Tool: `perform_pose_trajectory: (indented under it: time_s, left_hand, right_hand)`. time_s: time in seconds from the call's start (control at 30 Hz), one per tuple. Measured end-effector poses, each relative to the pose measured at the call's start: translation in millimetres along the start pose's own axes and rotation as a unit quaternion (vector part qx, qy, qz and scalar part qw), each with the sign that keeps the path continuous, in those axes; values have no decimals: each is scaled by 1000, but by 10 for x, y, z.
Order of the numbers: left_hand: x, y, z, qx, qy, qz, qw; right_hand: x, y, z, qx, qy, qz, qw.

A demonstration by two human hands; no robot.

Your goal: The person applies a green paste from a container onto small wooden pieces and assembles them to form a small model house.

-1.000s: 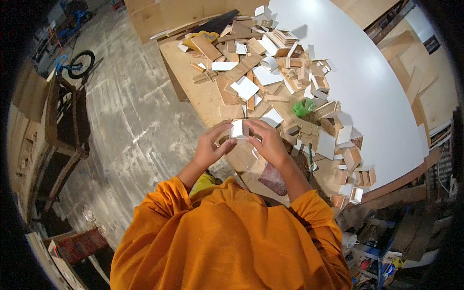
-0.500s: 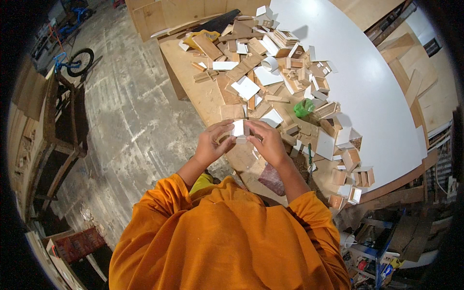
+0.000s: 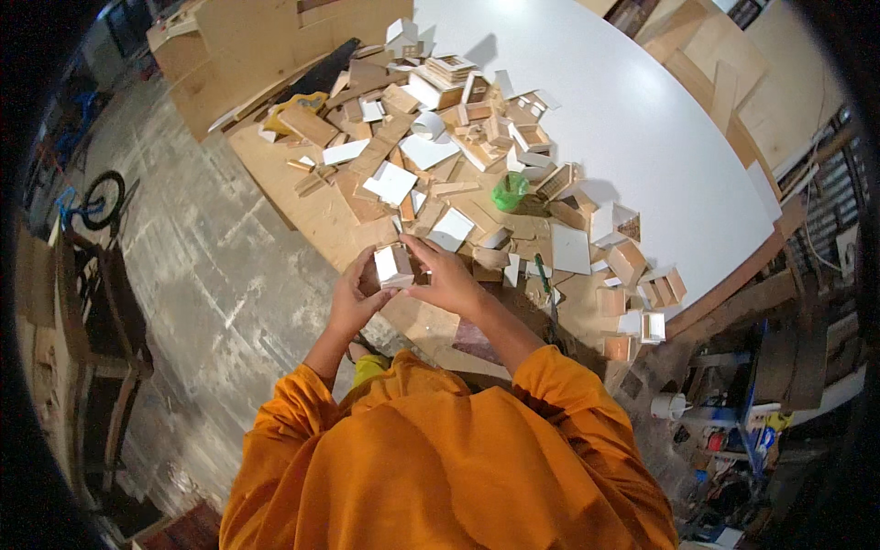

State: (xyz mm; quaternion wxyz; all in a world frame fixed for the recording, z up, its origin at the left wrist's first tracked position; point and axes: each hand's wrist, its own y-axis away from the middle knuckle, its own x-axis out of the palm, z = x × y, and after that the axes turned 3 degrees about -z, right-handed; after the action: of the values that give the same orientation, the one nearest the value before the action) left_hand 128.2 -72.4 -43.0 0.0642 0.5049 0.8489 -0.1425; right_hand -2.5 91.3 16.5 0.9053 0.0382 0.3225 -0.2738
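Observation:
My left hand point(image 3: 353, 293) and my right hand point(image 3: 445, 280) are both closed on a small white-topped wooden piece point(image 3: 392, 266), holding it by its sides near the front edge of the plywood work surface point(image 3: 261, 174). Just beyond my fingers lie loose wooden offcuts and white panels point(image 3: 390, 183). A green translucent container point(image 3: 509, 191) stands among them, and a long green tool point(image 3: 543, 272) lies to the right of my right hand.
A large white board point(image 3: 632, 119) fills the back right, with small boxy pieces point(image 3: 660, 289) along its near edge. A wooden bench point(image 3: 92, 357) and a blue bicycle point(image 3: 96, 202) are at the left over concrete floor point(image 3: 211, 339). Cluttered shelves point(image 3: 733, 422) sit lower right.
The view has turned, so the table and bicycle appear shifted left and tilted. My hands, still holding the piece, sit further left and slightly lower, with the piece angled differently.

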Motion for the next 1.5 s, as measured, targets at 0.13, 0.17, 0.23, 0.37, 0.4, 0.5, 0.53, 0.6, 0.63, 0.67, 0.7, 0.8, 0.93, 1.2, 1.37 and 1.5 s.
perform_pose_trajectory:
  time_s: [0.13, 0.17, 0.23, 0.37, 0.4, 0.5, 0.53, 0.6, 0.63, 0.67, 0.7, 0.8, 0.93, 1.2, 1.37, 1.5]
  left_hand:
    - [4, -54, 85, -7, 11, 30, 999]
    - [-1, -53, 73, -9, 5, 28, 1000]
    - [3, -56, 201, -2, 18, 28, 999]
    - [-19, -69, -288, -118, 192, 71, 972]
    - [-13, -78, -339, -121, 205, 76, 968]
    - [23, -124, -514, -128, 232, 97, 959]
    - [32, -136, -603, -130, 232, 105, 958]
    - [86, -156, -717, -120, 240, 124, 955]
    - [113, -161, -774, -123, 244, 133, 953]
    - [142, -168, -839, -126, 247, 144, 950]
    - [178, -173, -902, -129, 250, 156, 947]
    - [311, -168, -1070, -144, 278, 188, 931]
    - [434, -191, -1216, -183, 247, 227, 924]
    - [694, -140, -1435, -309, 383, 214, 844]
    - [758, -99, -1561, -334, 464, 246, 783]
    - [791, -64, -1632, -339, 482, 267, 763]
  right_hand:
    - [35, -30, -127, -22, 6, -7, 1000]
    - [44, -38, -150, -23, 1, -7, 1000]
    - [54, -53, -191, -27, -11, -6, 1000]
    - [-121, 7, 30, 61, -148, 6, 987]
    - [-139, 38, 16, 58, -173, -6, 983]
    - [-261, 120, 44, 53, -220, -34, 974]
    - [-331, 159, 77, 75, -254, -28, 964]
    - [-495, 262, 228, 104, -300, -30, 948]
    - [-536, 317, 224, 90, -292, -45, 951]
    - [-573, 376, 213, 76, -284, -63, 954]
    - [-613, 430, 220, 63, -275, -81, 956]
    - [-790, 586, 386, 106, -328, -84, 935]
    - [-930, 778, 393, 144, -305, -111, 935]
    - [-1024, 1168, 541, 158, -399, -188, 883]
    - [-1003, 1355, 523, 135, -418, -211, 873]
    - [-977, 1479, 559, 125, -448, -208, 860]
